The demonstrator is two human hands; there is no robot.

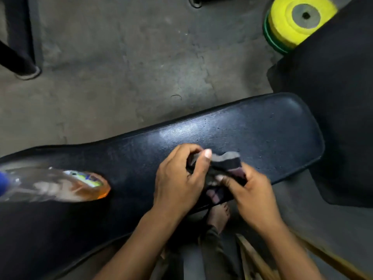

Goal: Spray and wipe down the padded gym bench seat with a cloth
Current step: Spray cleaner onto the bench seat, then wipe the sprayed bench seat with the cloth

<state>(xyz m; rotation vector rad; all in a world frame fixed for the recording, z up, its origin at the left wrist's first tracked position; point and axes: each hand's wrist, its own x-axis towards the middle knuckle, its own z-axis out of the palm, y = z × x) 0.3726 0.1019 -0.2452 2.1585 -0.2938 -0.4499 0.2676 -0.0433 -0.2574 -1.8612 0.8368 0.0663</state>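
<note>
Fingers (198, 164) of the left hand (177, 178) curl round one end of a dark cloth (224, 164), the thumb pressed over the top of its grey edge. Those of the right hand (250, 190) pinch the other end of the same cloth, so both hands hold it bunched between them. The cloth sits just above the padded bench seat (252, 128), close to its near edge and toward its right end; whether it touches the padding cannot be told.

A patch of the black seat beyond the hands shines pale, and fine specks show across the right part of its surface. Toward the left end of the seat a clear spray bottle (60, 183) lies on its side, with orange liquid pooled at its base and a blue top at the left border of the view; it is blurred.

Below the near edge of the seat a bare foot (219, 214) rests on the floor (121, 67), which is grey and worn. At the far right corner of the view a yellow weight plate (290, 23) lies stacked on a green one, beside another black padded part (333, 98).
</note>
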